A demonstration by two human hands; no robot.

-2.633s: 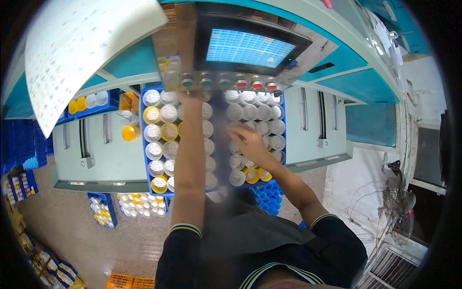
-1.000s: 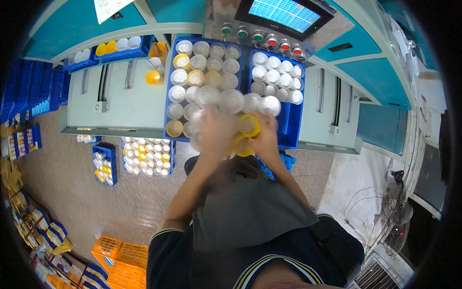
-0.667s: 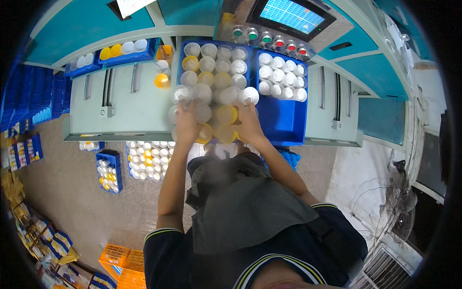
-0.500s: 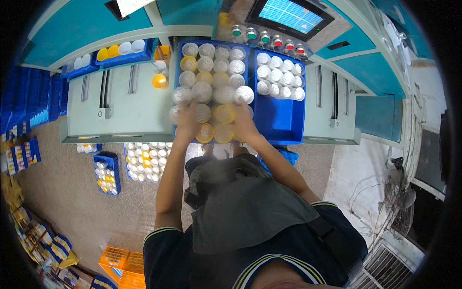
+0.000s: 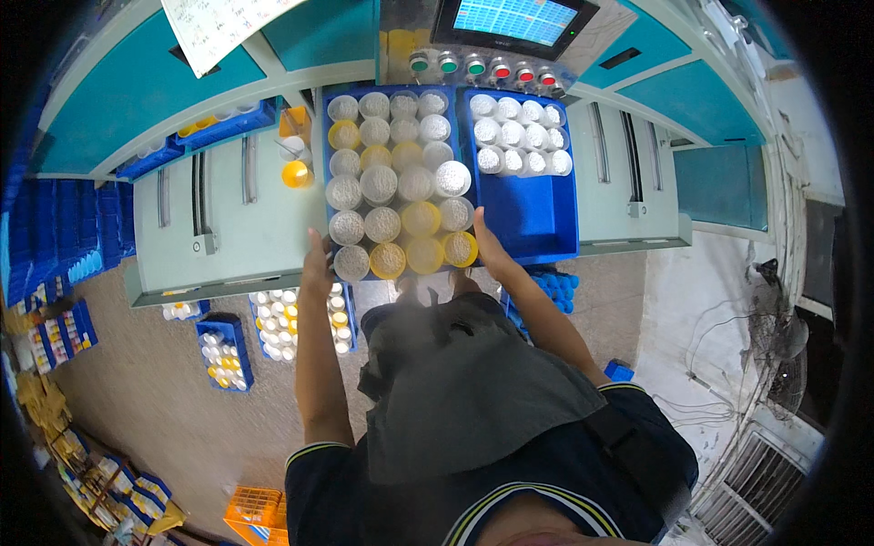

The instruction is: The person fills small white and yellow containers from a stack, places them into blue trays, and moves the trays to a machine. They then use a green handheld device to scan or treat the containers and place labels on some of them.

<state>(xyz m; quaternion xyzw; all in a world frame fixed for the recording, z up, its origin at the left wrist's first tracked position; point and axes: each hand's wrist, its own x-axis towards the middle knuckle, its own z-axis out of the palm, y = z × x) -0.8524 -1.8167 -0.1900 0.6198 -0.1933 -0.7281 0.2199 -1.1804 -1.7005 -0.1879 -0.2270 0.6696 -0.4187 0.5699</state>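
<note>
A blue tray (image 5: pixel 326 196) packed with several white and yellow cups lies on the pale green machine table (image 5: pixel 237 227). My left hand (image 5: pixel 316 265) grips its near left corner and my right hand (image 5: pixel 483 246) grips its near right corner. To the right, touching it, sits a second blue tray (image 5: pixel 533 223) with white cups (image 5: pixel 517 135) only in its far half. A grey cloth over my chest hides the table's front edge below the tray.
Behind the trays is a control panel with green and red round buttons (image 5: pixel 473 65) and a screen (image 5: pixel 514 18). A yellow cup (image 5: pixel 296 173) stands left of the tray. Small blue trays of cups (image 5: pixel 223 350) and an orange crate (image 5: pixel 255 510) are on the floor.
One second ago both hands were on cups in the middle of the left tray. Now they are apart on its near corners, with the cups in even rows.
</note>
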